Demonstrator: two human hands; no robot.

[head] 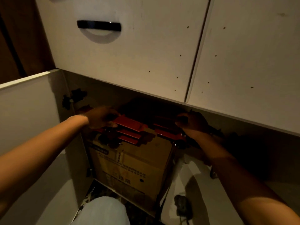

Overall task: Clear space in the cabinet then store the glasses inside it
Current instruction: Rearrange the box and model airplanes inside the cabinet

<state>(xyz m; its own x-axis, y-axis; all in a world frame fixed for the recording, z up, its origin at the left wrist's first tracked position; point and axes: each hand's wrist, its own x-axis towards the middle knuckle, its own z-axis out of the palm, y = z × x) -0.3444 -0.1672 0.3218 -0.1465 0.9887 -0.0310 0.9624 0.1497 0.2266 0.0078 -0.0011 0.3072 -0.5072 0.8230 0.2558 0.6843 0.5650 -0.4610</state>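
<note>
A low white cabinet stands open, its left door (27,120) swung out toward me. Inside it a brown cardboard box (129,166) with printed text fills the opening. On top of the box lies a red slatted object (134,127) with dark parts. My left hand (100,117) grips its left end and my right hand (191,122) grips its right end, both at the cabinet's dark mouth. No glasses are in view.
A white drawer front with a black handle (99,26) overhangs the opening, and a second white panel (253,62) sits to its right. My knee in light fabric (102,211) is below the box. A small dark object (181,203) lies on the pale surface at the lower right.
</note>
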